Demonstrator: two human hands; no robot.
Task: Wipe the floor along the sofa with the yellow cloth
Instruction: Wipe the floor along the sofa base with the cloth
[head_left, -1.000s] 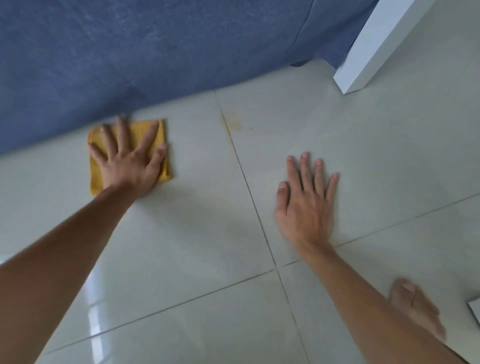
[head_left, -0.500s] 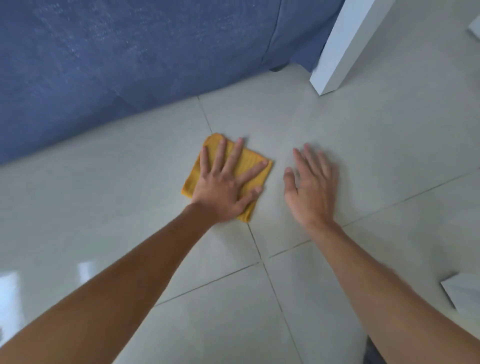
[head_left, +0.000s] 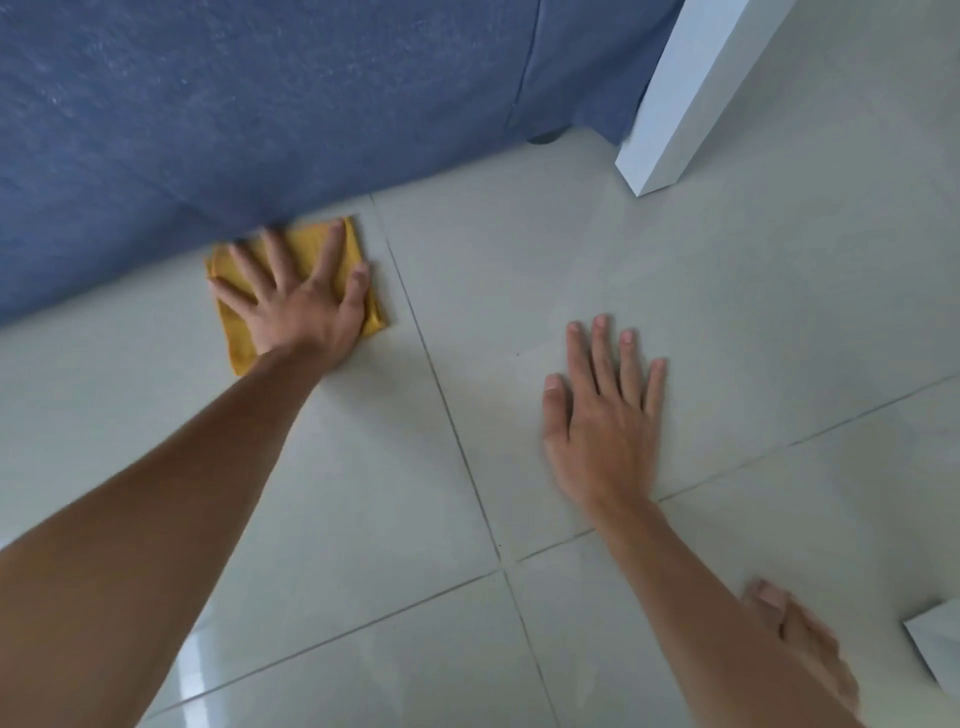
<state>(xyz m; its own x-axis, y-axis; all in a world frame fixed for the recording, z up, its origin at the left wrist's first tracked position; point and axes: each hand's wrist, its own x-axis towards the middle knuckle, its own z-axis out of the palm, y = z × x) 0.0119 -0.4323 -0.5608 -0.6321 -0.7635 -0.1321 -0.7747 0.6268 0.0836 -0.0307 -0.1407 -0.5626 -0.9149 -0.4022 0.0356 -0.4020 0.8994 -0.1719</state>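
Note:
The folded yellow cloth (head_left: 311, 244) lies flat on the pale tiled floor (head_left: 701, 270), its far edge touching the base of the blue sofa (head_left: 260, 104). My left hand (head_left: 301, 306) presses down on the cloth with fingers spread, and the fingertips reach the sofa fabric. Its palm hides the middle of the cloth. My right hand (head_left: 602, 415) rests flat on the bare tile to the right, fingers apart, holding nothing.
A white square furniture leg (head_left: 685, 98) stands on the floor at the sofa's right end, beside a dark sofa foot (head_left: 545, 137). My bare foot (head_left: 800, 639) and a white corner (head_left: 940, 644) sit at the lower right. Grout lines cross between my hands.
My left hand has slid the cloth left and back against the sofa, after a sweep to the right near the grout line. My right hand stayed planted on the tile.

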